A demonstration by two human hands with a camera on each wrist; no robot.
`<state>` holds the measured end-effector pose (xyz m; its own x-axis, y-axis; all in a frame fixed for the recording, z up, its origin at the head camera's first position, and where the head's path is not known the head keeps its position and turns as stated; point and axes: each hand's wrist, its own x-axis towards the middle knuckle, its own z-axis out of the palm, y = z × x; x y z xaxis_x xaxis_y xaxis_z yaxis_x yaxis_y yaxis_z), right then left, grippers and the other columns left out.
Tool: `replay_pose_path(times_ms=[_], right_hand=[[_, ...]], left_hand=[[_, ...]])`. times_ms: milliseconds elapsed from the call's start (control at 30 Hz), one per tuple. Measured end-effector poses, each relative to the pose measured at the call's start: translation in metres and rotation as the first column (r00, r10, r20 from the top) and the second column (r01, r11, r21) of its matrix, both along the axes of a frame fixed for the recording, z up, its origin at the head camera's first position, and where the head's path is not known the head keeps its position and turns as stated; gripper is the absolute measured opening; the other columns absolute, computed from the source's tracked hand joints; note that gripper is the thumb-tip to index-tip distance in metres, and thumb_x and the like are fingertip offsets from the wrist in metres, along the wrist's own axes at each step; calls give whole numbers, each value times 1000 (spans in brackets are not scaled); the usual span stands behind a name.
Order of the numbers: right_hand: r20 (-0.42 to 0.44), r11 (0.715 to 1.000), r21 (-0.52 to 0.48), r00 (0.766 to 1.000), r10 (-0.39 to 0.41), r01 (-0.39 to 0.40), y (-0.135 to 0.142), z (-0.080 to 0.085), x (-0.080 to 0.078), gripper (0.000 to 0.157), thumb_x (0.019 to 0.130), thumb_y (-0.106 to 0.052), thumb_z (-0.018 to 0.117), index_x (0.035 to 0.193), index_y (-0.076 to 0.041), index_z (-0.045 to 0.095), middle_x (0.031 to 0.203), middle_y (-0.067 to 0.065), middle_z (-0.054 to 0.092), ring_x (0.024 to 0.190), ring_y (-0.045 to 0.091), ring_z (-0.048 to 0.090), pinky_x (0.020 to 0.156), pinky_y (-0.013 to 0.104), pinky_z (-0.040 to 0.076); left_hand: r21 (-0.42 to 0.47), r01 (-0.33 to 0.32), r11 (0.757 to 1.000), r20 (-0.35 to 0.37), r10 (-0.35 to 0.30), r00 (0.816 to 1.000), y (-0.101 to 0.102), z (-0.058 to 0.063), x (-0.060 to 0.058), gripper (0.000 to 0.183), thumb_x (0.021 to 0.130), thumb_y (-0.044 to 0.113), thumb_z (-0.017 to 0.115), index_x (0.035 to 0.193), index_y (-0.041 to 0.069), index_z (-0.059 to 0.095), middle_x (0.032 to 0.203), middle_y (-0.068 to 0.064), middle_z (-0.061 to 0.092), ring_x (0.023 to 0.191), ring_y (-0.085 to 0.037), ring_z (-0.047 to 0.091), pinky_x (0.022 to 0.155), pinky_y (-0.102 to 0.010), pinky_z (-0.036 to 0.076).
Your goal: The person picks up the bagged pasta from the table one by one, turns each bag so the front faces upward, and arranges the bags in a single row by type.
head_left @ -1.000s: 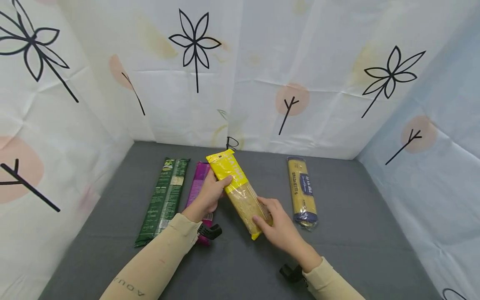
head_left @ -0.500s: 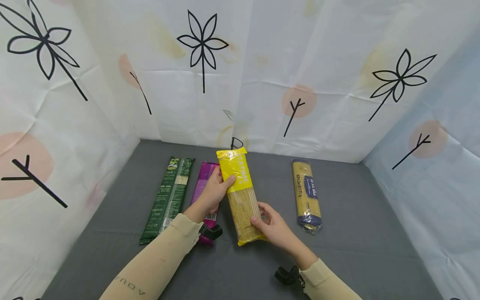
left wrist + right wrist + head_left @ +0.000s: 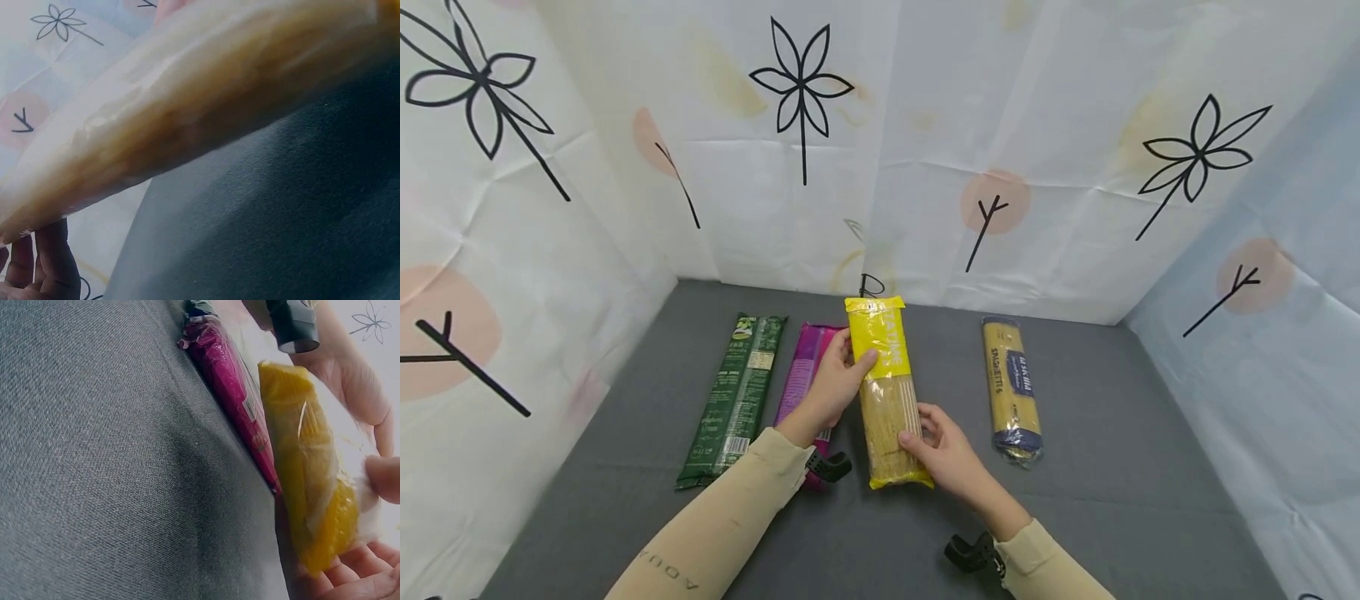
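A yellow pack of spaghetti (image 3: 886, 408), its lower part see-through, is held in both hands over the middle of the table. My left hand (image 3: 833, 382) grips its upper left edge, thumb on the front. The right hand (image 3: 951, 450) pinches the lower right edge, thumb in front and fingers behind. In the right wrist view the yellow end of the pack (image 3: 312, 469) is raised off the cloth. Seen from the left wrist, its back (image 3: 187, 119) fills the top, with left-hand fingers (image 3: 56, 256) beneath one end.
A purple pack (image 3: 801, 367) lies behind the left forearm, partly hidden. To its left lies a green pasta pack (image 3: 733, 400). A blue-and-clear spaghetti pack (image 3: 1011, 387) lies at right. Patterned cloth (image 3: 917, 117) walls the grey table (image 3: 1112, 467).
Both hands have turned the yellow spaghetti pack from a slant to nearly upright in the head view, its top end shifting right. The other packs stay where they lay.
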<state>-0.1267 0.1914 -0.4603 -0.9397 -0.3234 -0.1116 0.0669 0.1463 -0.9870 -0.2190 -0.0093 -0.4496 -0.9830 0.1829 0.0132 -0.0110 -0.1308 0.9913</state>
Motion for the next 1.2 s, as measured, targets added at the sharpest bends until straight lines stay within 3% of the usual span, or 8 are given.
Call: replay_pose_path(times_ms=[133,267,367,467,633,767,1000,1200], right_hand=[[-6,998,-25,998,-60,60,2,-1,-1,53,98,-19,59,143,-6,35,135,21,49,103,31,63,76,40,56],[-46,995,-23,994,-102,101,4,0,-3,52,99,-16,57,143,-4,32,134,22,47,99,31,64,73,39,56],[-63,990,-23,989,-137,136,7,1,-5,51,99,-12,56,143,-3,31,134,22,46,98,31,64,72,39,56],[-48,980,-28,979,-198,196,12,2,-8,50,99,-11,56,143,-5,32,135,20,45,99,32,63,72,41,57],[-16,954,10,954,-300,300,23,3,-16,46,101,-13,53,142,-7,33,134,17,47,104,32,61,75,40,56],[21,928,59,929,-371,369,29,2,-21,46,101,-15,53,142,-7,34,135,15,48,104,29,60,77,38,55],[97,900,125,898,-429,417,34,-2,-27,46,101,-19,51,143,-9,34,136,14,49,103,25,59,78,35,54],[116,882,158,878,-464,445,36,-5,-31,45,101,-20,51,142,-9,35,134,13,51,99,23,60,76,32,53]], left_hand=[[-66,3,998,-19,-5,1000,7,-5,3,67,96,21,63,149,16,22,136,-10,45,111,-27,56,87,-41,52],[-139,43,989,-99,-57,993,13,-9,9,76,95,14,63,152,18,13,134,-11,44,109,-27,56,84,-40,54],[-213,69,975,-172,-107,979,19,-11,13,79,94,14,65,153,16,12,127,-14,46,100,-27,59,76,-38,56],[-302,106,948,-194,-169,966,26,-15,16,79,94,18,66,153,14,14,124,-13,48,92,-22,60,69,-34,56],[-397,185,899,-143,-260,955,39,-23,23,78,93,23,67,153,13,19,134,-9,46,90,-15,60,67,-29,54],[-409,254,876,-93,-317,944,48,-31,29,78,91,27,69,153,13,22,139,-6,45,88,-14,61,68,-28,55],[-422,316,849,-12,-354,935,59,-36,35,91,85,34,76,154,15,20,114,-7,55,88,-15,61,71,-29,54],[-490,315,813,-2,-362,932,65,-39,35,99,82,41,77,155,13,16,120,-9,48,98,-19,55,81,-35,51]])
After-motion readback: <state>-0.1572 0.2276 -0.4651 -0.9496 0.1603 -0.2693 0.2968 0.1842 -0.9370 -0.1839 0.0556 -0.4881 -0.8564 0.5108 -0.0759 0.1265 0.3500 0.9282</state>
